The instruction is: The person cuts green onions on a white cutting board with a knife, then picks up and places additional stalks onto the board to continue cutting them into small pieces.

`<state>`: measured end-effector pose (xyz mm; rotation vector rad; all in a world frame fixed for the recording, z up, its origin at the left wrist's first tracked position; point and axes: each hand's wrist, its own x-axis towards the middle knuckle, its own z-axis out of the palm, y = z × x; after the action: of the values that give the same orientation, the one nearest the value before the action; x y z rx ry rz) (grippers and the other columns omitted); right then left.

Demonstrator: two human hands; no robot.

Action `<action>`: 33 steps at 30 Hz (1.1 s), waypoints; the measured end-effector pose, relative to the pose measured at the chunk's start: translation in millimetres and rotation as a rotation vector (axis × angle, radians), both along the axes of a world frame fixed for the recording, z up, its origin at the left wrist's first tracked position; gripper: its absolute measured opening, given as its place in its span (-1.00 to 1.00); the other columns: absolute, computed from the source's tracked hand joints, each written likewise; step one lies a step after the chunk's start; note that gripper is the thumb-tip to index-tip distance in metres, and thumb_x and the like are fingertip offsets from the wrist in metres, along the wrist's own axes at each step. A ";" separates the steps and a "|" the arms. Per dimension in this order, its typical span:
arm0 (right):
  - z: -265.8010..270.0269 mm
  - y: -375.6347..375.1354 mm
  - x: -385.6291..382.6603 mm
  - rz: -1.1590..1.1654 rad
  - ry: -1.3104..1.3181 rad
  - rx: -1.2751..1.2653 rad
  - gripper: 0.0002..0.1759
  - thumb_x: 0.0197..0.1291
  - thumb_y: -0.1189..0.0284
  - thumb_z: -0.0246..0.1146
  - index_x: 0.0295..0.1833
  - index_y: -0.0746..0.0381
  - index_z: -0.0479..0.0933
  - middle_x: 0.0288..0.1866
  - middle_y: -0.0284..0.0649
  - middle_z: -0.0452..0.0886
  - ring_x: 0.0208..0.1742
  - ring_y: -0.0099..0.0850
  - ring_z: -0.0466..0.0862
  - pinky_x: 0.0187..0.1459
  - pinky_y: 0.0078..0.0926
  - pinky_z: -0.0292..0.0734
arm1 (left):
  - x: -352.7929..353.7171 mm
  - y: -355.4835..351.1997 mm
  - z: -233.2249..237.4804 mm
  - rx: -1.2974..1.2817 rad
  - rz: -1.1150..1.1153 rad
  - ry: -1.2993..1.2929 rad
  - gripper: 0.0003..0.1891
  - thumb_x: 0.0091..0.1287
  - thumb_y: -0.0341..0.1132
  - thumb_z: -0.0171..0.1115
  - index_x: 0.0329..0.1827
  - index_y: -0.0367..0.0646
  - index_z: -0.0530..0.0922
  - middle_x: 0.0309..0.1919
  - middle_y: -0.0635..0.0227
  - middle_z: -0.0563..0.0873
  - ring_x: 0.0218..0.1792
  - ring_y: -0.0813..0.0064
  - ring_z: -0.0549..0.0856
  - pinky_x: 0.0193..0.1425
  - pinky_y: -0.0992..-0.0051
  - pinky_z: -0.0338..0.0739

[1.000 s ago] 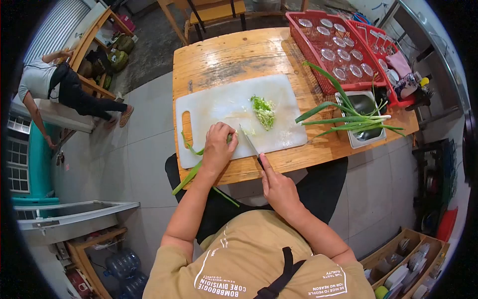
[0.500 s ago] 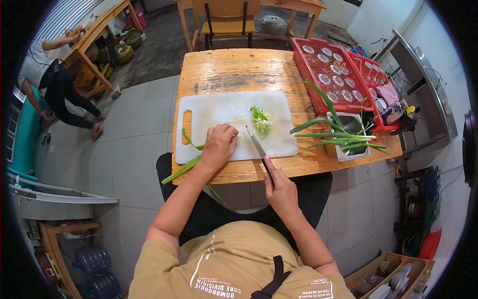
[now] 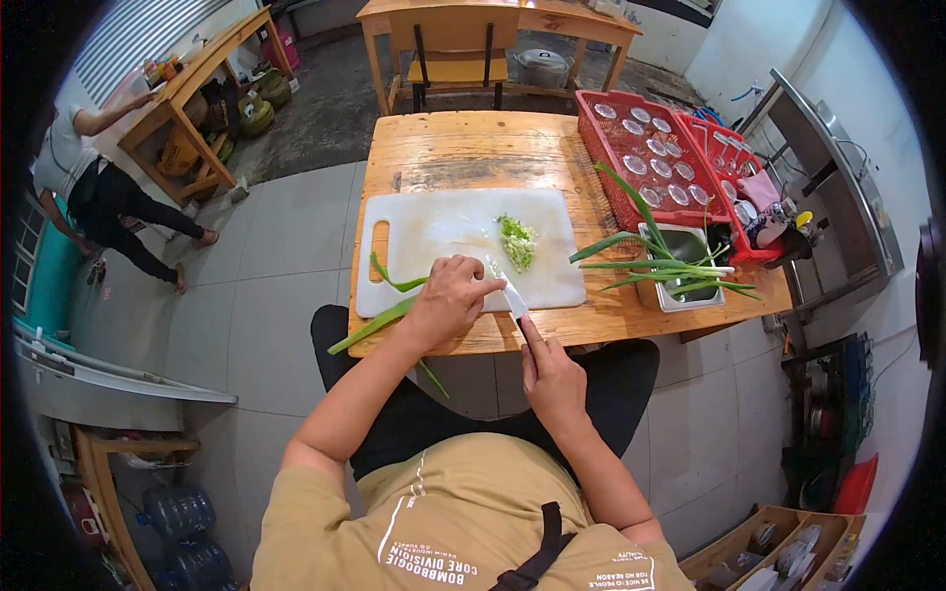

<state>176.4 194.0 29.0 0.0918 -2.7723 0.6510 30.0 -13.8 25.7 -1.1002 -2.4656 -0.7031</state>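
My left hand (image 3: 451, 303) is closed around a green onion (image 3: 372, 327) on the white cutting board (image 3: 424, 222). Its long green leaves trail out to the left, past the board's edge. The index finger of that hand reaches out and touches the blade of the knife (image 3: 514, 300), or comes very near it. My right hand (image 3: 555, 382) grips the knife's dark handle, with the blade pointing away over the board. Small cut bits lie by the blade tip. A pile of chopped green onion (image 3: 516, 243) sits farther up the board.
Whole green onions (image 3: 650, 264) lie across a metal container (image 3: 690, 301) at the right. Behind it, a red basket (image 3: 603, 163) holds upturned glasses, beside another red basket (image 3: 764, 254) of mugs and utensils. A chair (image 3: 453, 69) stands beyond the wooden table (image 3: 443, 148). Another person (image 3: 94, 182) is far left.
My left index finger has stretched out to the knife blade. More small bits show near the blade tip. The view has shifted slightly, and the other person's legs have moved.
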 end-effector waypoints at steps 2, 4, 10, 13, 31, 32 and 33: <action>0.4 1.4 3.8 0.000 -0.023 0.041 -0.34 0.54 0.40 0.40 0.70 -0.10 0.54 -0.26 -0.16 0.63 -0.37 -0.08 0.74 -0.34 -0.08 0.69 | -1.9 0.1 -3.2 -0.048 0.006 -0.015 -0.61 0.35 -0.45 0.42 0.20 0.14 0.87 -0.05 0.32 0.68 0.13 0.23 0.67 0.31 0.19 0.49; 2.2 1.3 5.4 -0.006 -0.029 0.038 -0.34 0.54 0.39 0.40 0.70 -0.09 0.54 -0.26 -0.16 0.63 -0.38 -0.09 0.74 -0.34 -0.09 0.69 | -4.9 0.4 -3.0 -0.052 0.004 -0.015 -0.61 0.35 -0.45 0.42 0.20 0.15 0.87 -0.05 0.32 0.68 0.13 0.24 0.66 0.31 0.19 0.48; 1.2 4.0 5.8 0.023 -0.004 0.027 -0.35 0.56 0.36 0.40 0.71 -0.03 0.53 -0.26 -0.16 0.60 -0.43 -0.10 0.74 -0.41 -0.07 0.68 | -20.3 -4.3 -6.4 -0.044 0.021 -0.017 -0.57 0.32 -0.48 0.45 0.21 0.16 0.87 -0.06 0.34 0.67 0.12 0.26 0.68 0.31 0.20 0.46; 6.4 5.2 6.9 0.030 -0.017 -0.006 -0.36 0.56 0.36 0.40 0.70 -0.03 0.54 -0.26 -0.15 0.62 -0.42 -0.09 0.74 -0.39 -0.07 0.68 | -28.4 -6.3 -6.8 -0.052 0.034 -0.017 -0.61 0.32 -0.47 0.47 0.17 0.16 0.88 -0.07 0.36 0.68 0.13 0.28 0.69 0.33 0.20 0.45; 18.8 23.4 5.4 -0.019 -0.324 -0.370 -0.43 0.69 0.31 0.26 0.72 0.03 0.48 -0.22 0.15 0.80 -0.28 0.13 0.82 -0.18 0.01 0.70 | -36.7 -2.5 -18.6 0.061 0.171 -0.120 -0.77 0.32 -0.25 0.57 -0.04 -0.07 0.78 0.03 0.32 0.74 0.21 0.26 0.67 0.44 0.08 0.37; 17.9 22.4 3.9 -0.011 -0.307 -0.352 -0.42 0.69 0.31 0.25 0.73 0.02 0.46 -0.21 0.15 0.80 -0.28 0.14 0.82 -0.19 0.01 0.70 | -37.1 -0.7 -18.8 0.051 0.177 -0.124 -0.76 0.32 -0.22 0.59 -0.05 -0.08 0.78 0.02 0.33 0.74 0.21 0.27 0.67 0.44 0.08 0.36; 18.3 21.4 1.7 -0.012 -0.311 -0.351 -0.42 0.69 0.31 0.25 0.73 0.02 0.46 -0.21 0.15 0.80 -0.28 0.14 0.82 -0.19 0.01 0.70 | -37.9 0.8 -19.8 0.052 0.177 -0.128 -0.76 0.32 -0.22 0.59 -0.05 -0.08 0.78 0.02 0.33 0.74 0.21 0.27 0.67 0.44 0.08 0.36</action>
<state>178.0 215.5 47.3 -0.1091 -2.8886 1.2289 -7.9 -12.9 5.9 -0.8286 -2.5955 -0.8001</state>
